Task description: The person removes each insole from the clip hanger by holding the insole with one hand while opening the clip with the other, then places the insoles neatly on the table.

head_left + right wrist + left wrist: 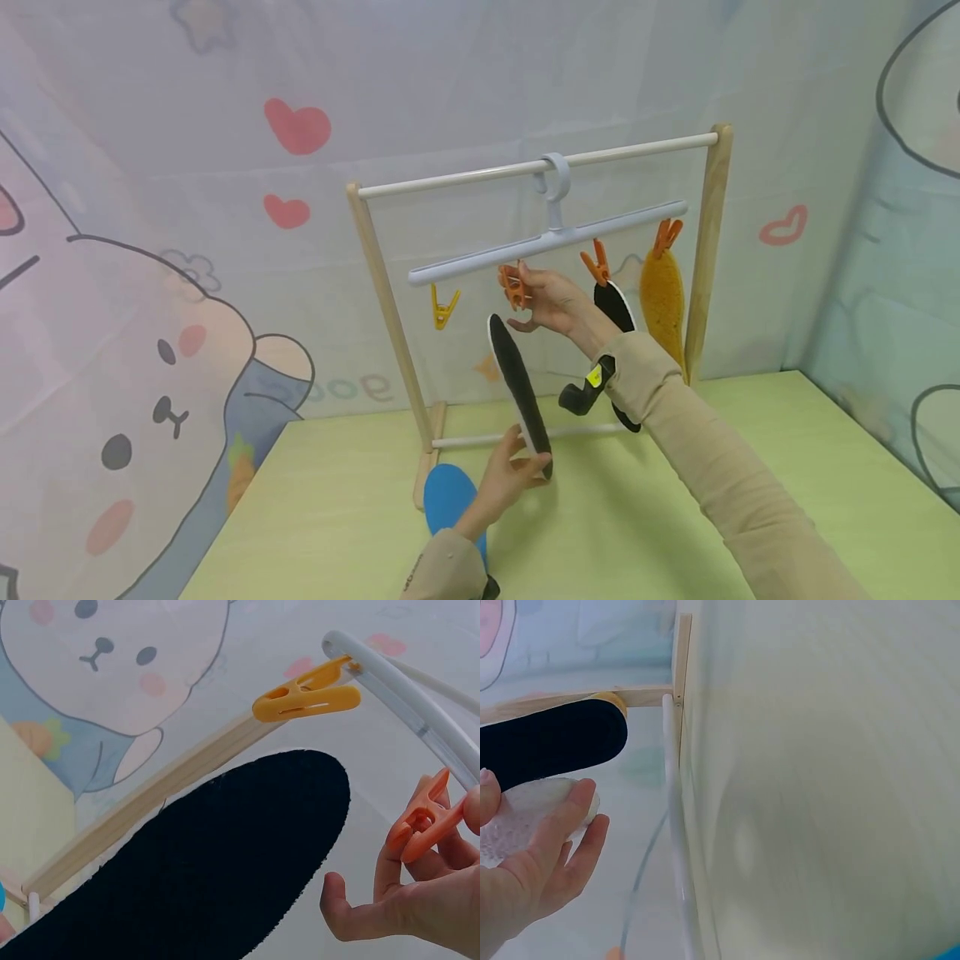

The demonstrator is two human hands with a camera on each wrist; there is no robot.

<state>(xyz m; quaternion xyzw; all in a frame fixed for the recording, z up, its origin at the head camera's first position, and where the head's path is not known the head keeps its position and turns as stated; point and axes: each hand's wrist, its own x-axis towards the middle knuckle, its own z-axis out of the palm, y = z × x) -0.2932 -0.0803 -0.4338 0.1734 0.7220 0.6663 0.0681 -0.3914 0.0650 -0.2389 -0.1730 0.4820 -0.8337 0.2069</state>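
Near its lower end, my left hand (pixel 504 477) pinches a black insole (pixel 517 379) with a pale underside, which stands nearly upright and leans left at the top. Above it, my right hand (pixel 553 302) holds an orange clothespin (pixel 514 288) under the white hanger bar (pixel 547 242). In the right wrist view the insole's tip lies apart from that clothespin (pixel 427 821). A yellow clothespin (pixel 442 307) hangs from the bar's left end. Toward the right, another orange clothespin (pixel 596 263) grips a second black insole (pixel 615 307), and a further one (pixel 666 238) grips a yellow insole (pixel 662 304).
The hanger hooks over the white rod (pixel 465 175) of a rack with wooden posts (pixel 717 225). A blue insole (pixel 448 497) lies on the pale green table (pixel 322 500), partly behind my left wrist. A patterned cloth hangs behind the rack.
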